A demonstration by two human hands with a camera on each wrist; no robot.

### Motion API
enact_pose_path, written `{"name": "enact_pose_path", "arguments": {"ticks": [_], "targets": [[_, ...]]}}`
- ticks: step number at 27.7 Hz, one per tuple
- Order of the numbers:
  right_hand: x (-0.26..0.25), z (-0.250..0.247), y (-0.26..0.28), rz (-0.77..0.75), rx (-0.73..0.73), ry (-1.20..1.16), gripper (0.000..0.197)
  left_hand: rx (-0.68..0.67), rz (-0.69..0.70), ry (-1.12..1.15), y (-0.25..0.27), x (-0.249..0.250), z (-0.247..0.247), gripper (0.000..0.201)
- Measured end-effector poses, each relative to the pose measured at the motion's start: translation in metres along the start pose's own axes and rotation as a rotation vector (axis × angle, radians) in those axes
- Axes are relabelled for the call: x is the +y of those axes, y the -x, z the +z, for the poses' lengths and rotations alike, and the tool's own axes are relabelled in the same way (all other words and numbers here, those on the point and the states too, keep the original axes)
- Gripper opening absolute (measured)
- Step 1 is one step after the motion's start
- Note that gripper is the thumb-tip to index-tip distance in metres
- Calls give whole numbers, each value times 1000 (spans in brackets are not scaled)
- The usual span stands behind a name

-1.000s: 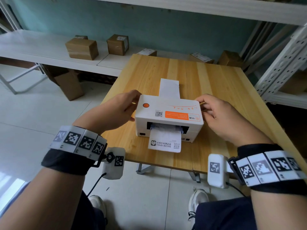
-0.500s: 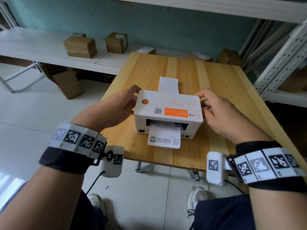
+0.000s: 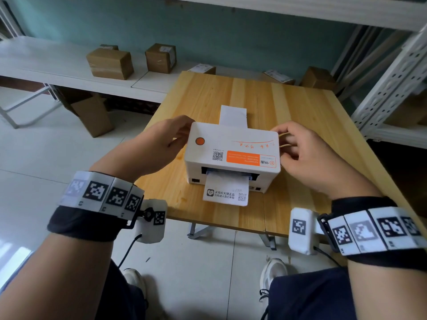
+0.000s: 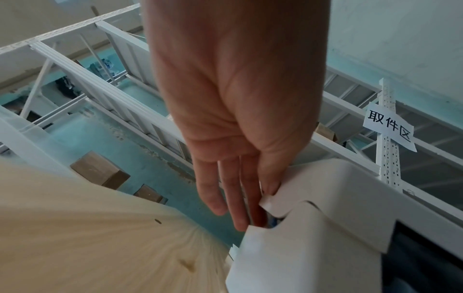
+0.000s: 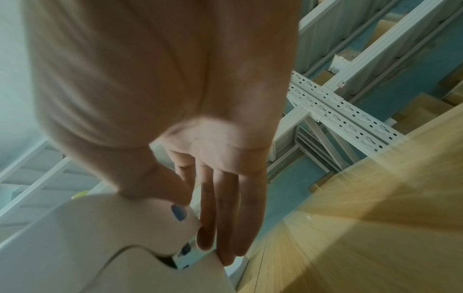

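label printer (image 3: pixel 233 146) sits on wooden table (image 3: pixel 300 107), near the front edge, btwn both hands.

hand state:
- left hand (image 3: pixel 159 146): thumb on side tab of lid (image 4: pixel 338 188), fingers nearly straight, tips tucked under the tab; pinches lid.
- right hand (image 3: pixel 307 158): thumb on lid top by blue latch (image 5: pixel 179 212), fingers nearly straight along the side, tips at lid edge; same pinch.
- wrist views show a gap btwn lid and base (image 4: pixel 300 257) on both sides. judged step: opening the lid.

risks from here:
1. uneven lift, l vs r: lid twists, latch binds.
2. no hand holds the base down. upward pull may lift or tip the whole unit; it is close to the table edge and could slide off.
3. printed label (image 3: pixel 227 192) hangs out the front. lid motion may crease or tear it, or pull rear feed stock (image 3: pixel 233 114) out of line.
4. fingertips in the gap get nipped if lid snaps back.
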State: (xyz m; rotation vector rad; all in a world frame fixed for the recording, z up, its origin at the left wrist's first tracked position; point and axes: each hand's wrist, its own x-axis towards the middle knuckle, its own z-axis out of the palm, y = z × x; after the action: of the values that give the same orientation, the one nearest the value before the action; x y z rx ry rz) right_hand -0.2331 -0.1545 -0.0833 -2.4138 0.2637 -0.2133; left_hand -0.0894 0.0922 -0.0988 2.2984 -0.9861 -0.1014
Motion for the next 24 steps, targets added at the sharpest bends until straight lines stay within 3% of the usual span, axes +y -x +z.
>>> {"name": "enact_pose_path", "arguments": {"ticks": [5, 9, 11, 16, 19, 24], "targets": [[-5, -6, 4, 65, -58, -301, 25, 11, 29, 103, -1, 1, -8, 31], [-9, 0, 3, 66, -90, -171, 63, 3, 51, 175, 2, 1, -13, 34], [-13, 1, 1, 75, -98, -148, 69, -29, 19, 257, 4, 4, -14, 41], [-20, -2, 1, 77, -109, -230, 68, 3, -40, 410, 6, 4, -16, 59], [-21, -5, 1, 65, -103, -284, 68, -53, -102, 412, 6, 9, -14, 70], [-22, -11, -1, 62, -115, -286, 68, -115, -153, 363, 4, 17, -7, 61]]}}
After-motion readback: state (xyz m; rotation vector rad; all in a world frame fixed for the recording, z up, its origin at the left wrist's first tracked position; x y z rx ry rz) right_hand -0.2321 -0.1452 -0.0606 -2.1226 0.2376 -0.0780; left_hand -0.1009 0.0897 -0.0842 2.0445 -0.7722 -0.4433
